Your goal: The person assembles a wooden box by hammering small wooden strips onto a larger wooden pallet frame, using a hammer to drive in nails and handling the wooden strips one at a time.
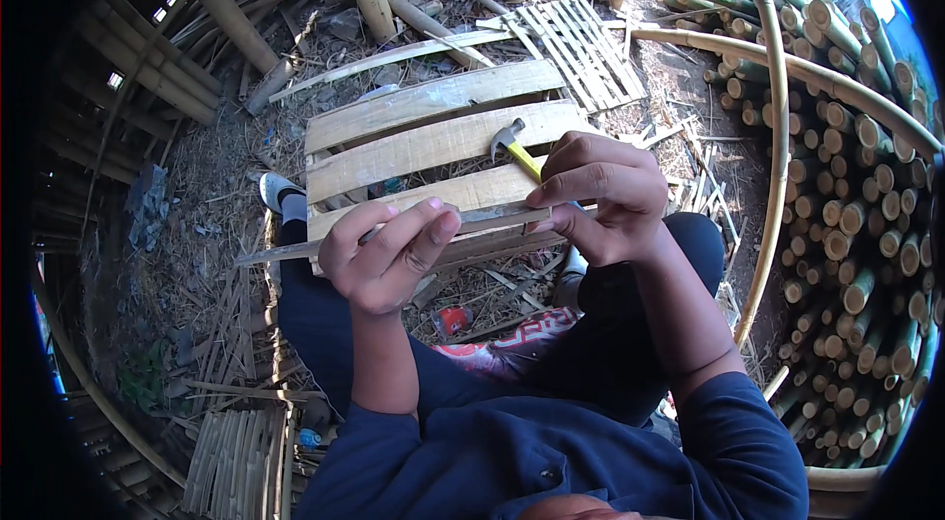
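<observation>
A thin bamboo strip (492, 216) is held crosswise in front of me, above the near edge of a low slatted wooden bench (399, 165). My left hand (384, 259) grips it along its length, and the strip's far-left end sticks out past the knuckles. Thumb and fingers of my right hand (605, 200) pinch the strip's right end. On the bench, just beyond my right hand, lies a claw hammer (510, 138) with a yellow handle, partly hidden by the fingers.
A slatted bamboo panel (579, 52) lies beyond the bench. Stacked bamboo poles (847, 215) fill the right side, with a curved bamboo pole (773, 126) before them. A bundle of bamboo strips (231, 461) sits at lower left. Scraps litter the ground, near a red wrapper (452, 321).
</observation>
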The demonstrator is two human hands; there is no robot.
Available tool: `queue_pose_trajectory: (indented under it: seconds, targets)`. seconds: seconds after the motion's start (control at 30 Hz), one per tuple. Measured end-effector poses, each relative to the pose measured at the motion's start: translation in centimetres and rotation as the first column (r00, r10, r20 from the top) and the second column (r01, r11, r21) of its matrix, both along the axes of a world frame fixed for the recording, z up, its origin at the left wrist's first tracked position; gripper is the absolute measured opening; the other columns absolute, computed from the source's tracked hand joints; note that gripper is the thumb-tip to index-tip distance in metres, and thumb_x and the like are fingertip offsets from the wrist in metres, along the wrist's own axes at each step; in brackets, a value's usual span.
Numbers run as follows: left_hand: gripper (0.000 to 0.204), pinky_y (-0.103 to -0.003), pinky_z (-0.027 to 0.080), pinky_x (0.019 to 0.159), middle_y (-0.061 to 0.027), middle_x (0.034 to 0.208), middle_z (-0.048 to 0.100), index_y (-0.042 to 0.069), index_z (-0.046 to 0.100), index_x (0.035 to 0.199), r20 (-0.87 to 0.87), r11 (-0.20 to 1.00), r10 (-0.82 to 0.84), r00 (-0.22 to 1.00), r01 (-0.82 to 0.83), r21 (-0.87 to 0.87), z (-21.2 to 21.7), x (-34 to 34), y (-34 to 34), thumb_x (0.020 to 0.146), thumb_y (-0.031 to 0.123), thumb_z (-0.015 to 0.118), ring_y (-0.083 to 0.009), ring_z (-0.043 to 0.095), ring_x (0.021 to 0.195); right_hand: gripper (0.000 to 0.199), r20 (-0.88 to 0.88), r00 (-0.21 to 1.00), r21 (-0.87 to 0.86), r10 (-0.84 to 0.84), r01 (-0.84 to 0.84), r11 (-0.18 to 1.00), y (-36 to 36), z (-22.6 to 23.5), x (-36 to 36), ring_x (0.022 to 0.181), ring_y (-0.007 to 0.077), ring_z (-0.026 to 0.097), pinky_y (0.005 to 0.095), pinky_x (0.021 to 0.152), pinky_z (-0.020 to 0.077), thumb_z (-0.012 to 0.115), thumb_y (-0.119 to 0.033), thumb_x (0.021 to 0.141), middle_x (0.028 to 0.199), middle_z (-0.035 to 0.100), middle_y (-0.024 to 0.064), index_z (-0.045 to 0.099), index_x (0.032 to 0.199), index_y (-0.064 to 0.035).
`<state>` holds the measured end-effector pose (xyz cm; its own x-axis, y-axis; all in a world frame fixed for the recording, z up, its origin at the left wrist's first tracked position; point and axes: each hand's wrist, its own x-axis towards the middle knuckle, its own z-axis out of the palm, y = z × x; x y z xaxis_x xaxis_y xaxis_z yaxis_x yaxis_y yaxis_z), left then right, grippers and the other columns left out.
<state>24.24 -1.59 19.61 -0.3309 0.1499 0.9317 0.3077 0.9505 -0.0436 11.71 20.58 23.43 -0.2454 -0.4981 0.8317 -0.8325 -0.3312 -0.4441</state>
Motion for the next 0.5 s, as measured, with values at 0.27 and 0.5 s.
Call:
queue_pose_trajectory:
  seconds: [0.27,0.5]
  targets:
    - [0.017,-0.025,0.049,0.068,0.0117,0.091,0.075,0.027,0.084,0.091,-0.002,1.0,-0.001,1.0,0.001,-0.014,0.21,0.28,-0.09,0.073,0.025,0.087,-0.0124,0.057,0.085,0.016,0.169,0.983,0.044,0.074,-0.082,0.996,-0.18,-0.43,0.32,0.07,0.0238,0.067,0.0348,0.065,0.0523,0.083,-0.011,0.085,0.079,0.068,0.0121,0.073,0.09,0.0]
    - [0.022,-0.025,0.048,0.066,0.0138,0.092,0.075,0.03,0.084,0.096,-0.005,1.0,0.007,1.0,-0.007,-0.006,0.51,0.73,0.24,0.075,0.025,0.086,-0.0123,0.053,0.086,0.015,0.223,0.964,0.022,0.144,-0.153,0.988,-0.33,-0.74,-0.2,0.074,0.0224,0.068,0.0332,0.066,0.0532,0.082,-0.004,0.083,0.083,0.071,0.01,0.072,0.093,-0.0023]
